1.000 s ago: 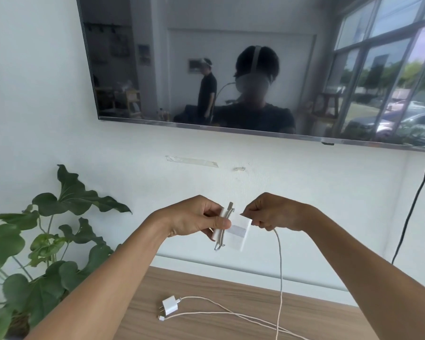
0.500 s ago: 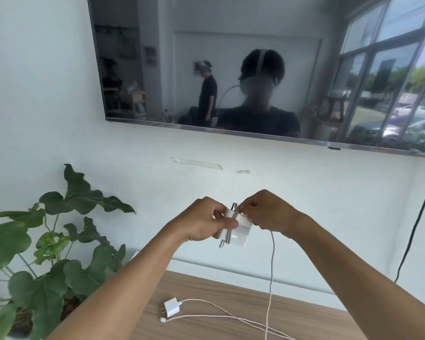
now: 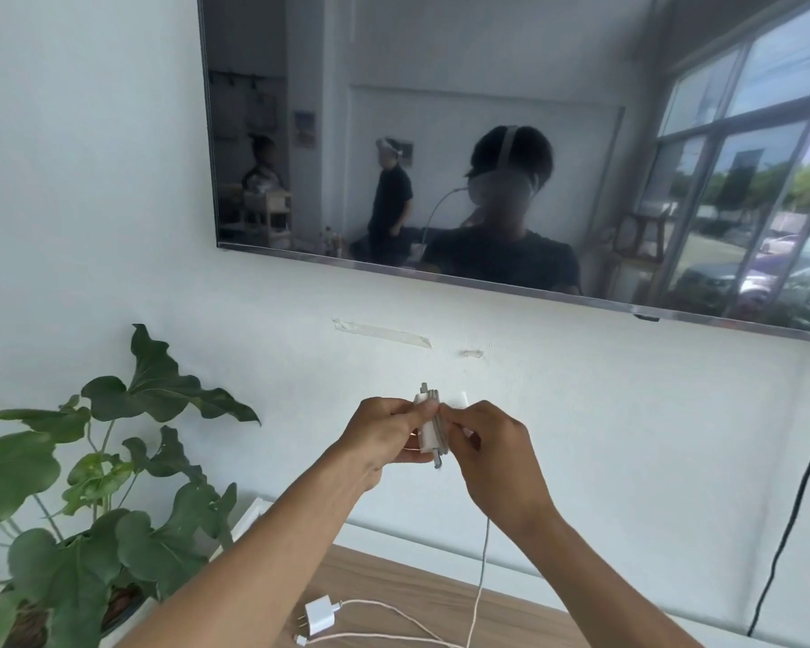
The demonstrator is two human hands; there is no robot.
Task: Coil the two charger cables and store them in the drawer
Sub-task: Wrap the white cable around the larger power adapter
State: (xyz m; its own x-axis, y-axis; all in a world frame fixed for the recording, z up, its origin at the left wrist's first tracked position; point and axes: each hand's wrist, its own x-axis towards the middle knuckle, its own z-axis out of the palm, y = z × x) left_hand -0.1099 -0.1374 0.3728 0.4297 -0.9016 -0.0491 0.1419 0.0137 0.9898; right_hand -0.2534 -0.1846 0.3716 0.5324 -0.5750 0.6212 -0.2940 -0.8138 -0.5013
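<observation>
A pale wall with a dark wall-mounted screen (image 3: 510, 147) fills the view, a leafy plant (image 3: 99, 484) at the left and a wooden desk (image 3: 510, 615) along the bottom edge. Above the desk, the left hand (image 3: 384, 437) is closed around a white charger block (image 3: 429, 432), while the right hand (image 3: 496, 456) pinches its cable (image 3: 482, 568) against the block, fingertips together. Compared with a second ago, the hands have drawn closer and several turns now lie across the block, with a shorter run of cable hanging to the desk. Winding of this first charger seems well under way but not finished. The second charger (image 3: 320, 622) lies on the desk with its cable loose, untouched. No drawer is in view.
</observation>
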